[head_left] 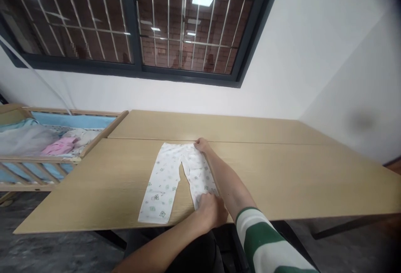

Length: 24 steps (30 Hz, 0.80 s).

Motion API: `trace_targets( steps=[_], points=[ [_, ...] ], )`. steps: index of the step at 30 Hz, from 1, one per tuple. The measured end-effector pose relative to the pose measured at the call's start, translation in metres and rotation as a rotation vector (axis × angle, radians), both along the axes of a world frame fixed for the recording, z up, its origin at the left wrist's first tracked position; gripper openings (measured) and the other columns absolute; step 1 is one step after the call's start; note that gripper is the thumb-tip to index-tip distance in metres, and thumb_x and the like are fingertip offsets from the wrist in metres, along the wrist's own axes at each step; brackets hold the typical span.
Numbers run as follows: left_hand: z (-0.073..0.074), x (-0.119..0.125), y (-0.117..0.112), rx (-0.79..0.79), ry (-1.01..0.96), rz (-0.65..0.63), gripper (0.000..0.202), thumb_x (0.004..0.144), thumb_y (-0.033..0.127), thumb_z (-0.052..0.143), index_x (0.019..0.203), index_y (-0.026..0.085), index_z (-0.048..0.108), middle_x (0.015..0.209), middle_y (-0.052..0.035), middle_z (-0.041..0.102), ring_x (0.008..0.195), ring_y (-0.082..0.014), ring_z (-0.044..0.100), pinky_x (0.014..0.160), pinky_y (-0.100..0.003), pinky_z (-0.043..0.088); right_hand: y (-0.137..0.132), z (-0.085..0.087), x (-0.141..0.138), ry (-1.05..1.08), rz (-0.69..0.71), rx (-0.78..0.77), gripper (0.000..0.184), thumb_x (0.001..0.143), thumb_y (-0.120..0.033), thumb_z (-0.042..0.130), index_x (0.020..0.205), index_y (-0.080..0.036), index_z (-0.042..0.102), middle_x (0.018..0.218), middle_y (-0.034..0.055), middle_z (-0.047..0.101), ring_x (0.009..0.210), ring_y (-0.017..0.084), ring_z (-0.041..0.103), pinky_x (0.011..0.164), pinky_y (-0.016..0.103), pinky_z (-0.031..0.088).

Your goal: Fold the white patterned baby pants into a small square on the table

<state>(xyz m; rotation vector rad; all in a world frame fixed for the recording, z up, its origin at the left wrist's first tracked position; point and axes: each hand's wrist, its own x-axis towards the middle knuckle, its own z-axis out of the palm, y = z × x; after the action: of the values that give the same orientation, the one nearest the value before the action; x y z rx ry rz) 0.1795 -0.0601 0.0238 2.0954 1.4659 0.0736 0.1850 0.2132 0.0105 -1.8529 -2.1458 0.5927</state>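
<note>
A pair of white baby pants (161, 181) with small green and grey animal prints lies flat on the wooden table, waistband away from me and legs toward me. At the waistband's right corner, my right hand (201, 144) is closed, pinching the cloth. My left hand (211, 209) is closed on the lower end of the right-side pant leg, near the table's front edge, and hides part of the hem. The left-side leg is spread out, untouched by either hand.
The light wooden table (282, 177) reaches far to my right, with a seam along its back part. At left stands a wooden crib (103, 133) with blue lining, holding pink cloth (61, 145) and white netting. Behind are a white wall and a barred window (188, 26).
</note>
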Motion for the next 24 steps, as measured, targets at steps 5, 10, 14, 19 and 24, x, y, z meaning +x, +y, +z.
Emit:
trace_targets(
  steps=[5,10,14,19,24],
  points=[
    [0.004,-0.014,-0.003,-0.009,-0.083,0.052,0.023,0.085,0.033,0.058,0.092,0.020,0.076,0.098,-0.0214,0.075,0.099,-0.0390,0.071,0.081,-0.048,0.052,-0.004,-0.001,0.000,0.035,0.013,0.009,0.018,0.098,-0.030,0.064,0.100,-0.012,0.067,0.098,0.0063,0.072,0.089,0.018,0.068,0.086,0.035,0.053],
    [0.003,-0.042,-0.014,-0.050,-0.262,0.118,0.036,0.094,0.039,0.044,0.075,0.019,0.068,0.084,-0.0111,0.075,0.079,-0.0242,0.071,0.070,-0.033,0.051,-0.006,0.017,-0.002,0.089,0.023,0.031,0.012,0.092,-0.018,0.067,0.103,-0.012,0.066,0.098,0.0092,0.073,0.088,0.015,0.065,0.076,0.022,0.047],
    [0.001,-0.078,-0.036,-0.171,-0.674,0.275,0.048,0.097,0.055,0.038,0.076,0.018,0.060,0.080,-0.0068,0.074,0.056,-0.0132,0.060,0.053,-0.024,0.043,-0.004,0.041,-0.018,0.131,0.016,0.035,0.027,0.083,-0.019,0.075,0.107,-0.014,0.065,0.092,0.0056,0.073,0.074,0.013,0.064,0.063,0.019,0.046],
    [0.005,-0.137,-0.071,-0.153,-0.878,0.427,0.055,0.089,0.071,0.047,0.071,0.019,0.055,0.068,-0.0043,0.070,0.047,-0.0114,0.052,0.051,-0.024,0.039,-0.004,0.061,-0.068,0.158,0.068,-0.018,0.014,0.078,-0.017,0.075,0.089,-0.012,0.069,0.069,0.0023,0.069,0.057,0.011,0.063,0.055,0.018,0.047],
    [-0.006,-0.192,-0.100,-0.072,-0.733,0.565,0.057,0.088,0.071,0.045,0.064,0.020,0.054,0.061,-0.0027,0.067,0.046,-0.0126,0.053,0.051,-0.025,0.038,-0.020,0.061,-0.131,0.079,0.119,-0.020,0.013,0.074,-0.008,0.073,0.086,-0.011,0.072,0.073,0.0086,0.073,0.070,0.019,0.071,0.063,0.022,0.052]
  ],
)
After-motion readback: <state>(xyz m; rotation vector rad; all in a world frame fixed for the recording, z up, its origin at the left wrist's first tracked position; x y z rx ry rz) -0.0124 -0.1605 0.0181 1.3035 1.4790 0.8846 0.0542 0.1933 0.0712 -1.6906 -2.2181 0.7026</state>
